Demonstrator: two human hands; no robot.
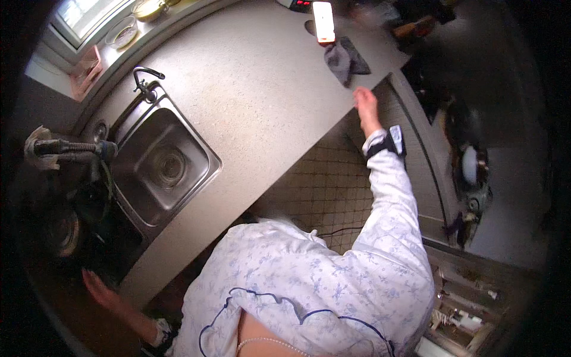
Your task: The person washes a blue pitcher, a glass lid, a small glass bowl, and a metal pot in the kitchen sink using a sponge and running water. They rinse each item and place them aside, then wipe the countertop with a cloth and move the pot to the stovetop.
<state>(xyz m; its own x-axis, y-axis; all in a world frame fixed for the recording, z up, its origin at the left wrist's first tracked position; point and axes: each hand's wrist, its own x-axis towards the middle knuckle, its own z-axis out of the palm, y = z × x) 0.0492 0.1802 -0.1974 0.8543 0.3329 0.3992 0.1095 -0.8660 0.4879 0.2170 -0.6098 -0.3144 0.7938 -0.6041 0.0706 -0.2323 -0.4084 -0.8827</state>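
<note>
My right hand (367, 108) reaches out past the counter's edge, just short of a crumpled grey cloth (339, 62). Its fingers are loosely extended and nothing shows in them; the hand is apart from the cloth. Low on the left, my left hand (102, 290) hangs in shadow near the counter's front corner. Its fingers look stretched out and hold nothing visible. Beyond the cloth stands a phone (323, 22) with a bright white screen.
A steel sink (215, 163) with a black faucet (146, 74) is set into the pale counter (256, 101). Bowls (122, 34) and a pink basket (87, 72) line the windowsill. Dark cookware (65, 232) crowds the left. An open drawer or shelf (470, 297) sits at lower right.
</note>
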